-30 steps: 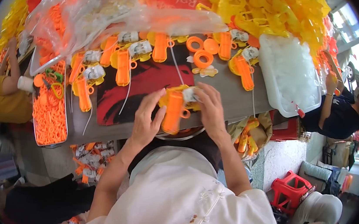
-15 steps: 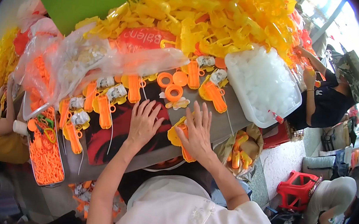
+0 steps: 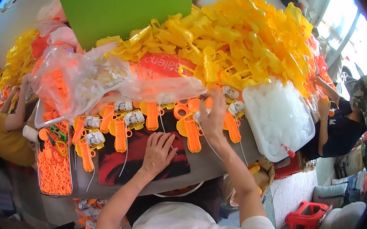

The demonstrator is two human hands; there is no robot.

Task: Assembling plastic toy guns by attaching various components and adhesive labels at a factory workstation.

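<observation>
My left hand point(image 3: 160, 153) lies flat, fingers stretched out, on a dark mat with a red pattern point(image 3: 116, 159). My right hand point(image 3: 213, 120) reaches to the far side of the table, above orange parts, its fingers apart and slightly blurred. Just left of it lies an orange and yellow toy-gun-like piece point(image 3: 191, 135) with a thin pale tube. Orange rings point(image 3: 181, 110) sit beyond it. Several similar pieces point(image 3: 120, 135), with whitish silvery cylinders, line the table. What the right fingertips touch is hard to make out.
A heap of yellow plastic shells point(image 3: 245, 40) fills the back, beside a green board point(image 3: 123, 5). At right stands a white tub of translucent pieces point(image 3: 277, 120); at left, a tray of orange parts point(image 3: 55, 168). Co-workers sit left point(image 3: 4, 136) and right point(image 3: 343, 127). A red stool point(image 3: 309, 219) stands on the floor.
My right hand has moved from the near edge to the far parts. The piece it touched now lies farther back, in the row. The left hand stays on the mat; the view has shifted.
</observation>
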